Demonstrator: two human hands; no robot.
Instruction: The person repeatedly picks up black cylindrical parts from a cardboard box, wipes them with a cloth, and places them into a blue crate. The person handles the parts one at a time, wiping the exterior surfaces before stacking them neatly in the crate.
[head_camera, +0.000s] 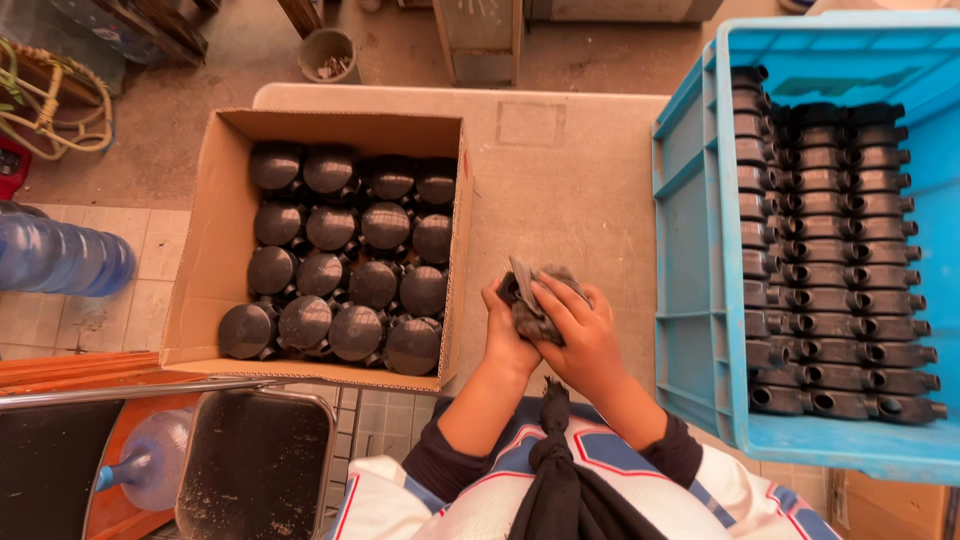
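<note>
- Over the near edge of the worktable (560, 190), both hands are meeting around a grey rag (535, 300) wrapped about a small dark part, mostly hidden; its long axis cannot be told.
- Left hand (507, 335) is cupping the bundle from below, fingers curled around it.
- Right hand (583, 335) is pressing on top, fingers together over the cloth.
- Cardboard box (205, 270) of round black caps is sitting to the left; a blue crate (690, 260) of black tubular parts is lying to the right.
- Dusty concrete floor is showing beyond.
</note>
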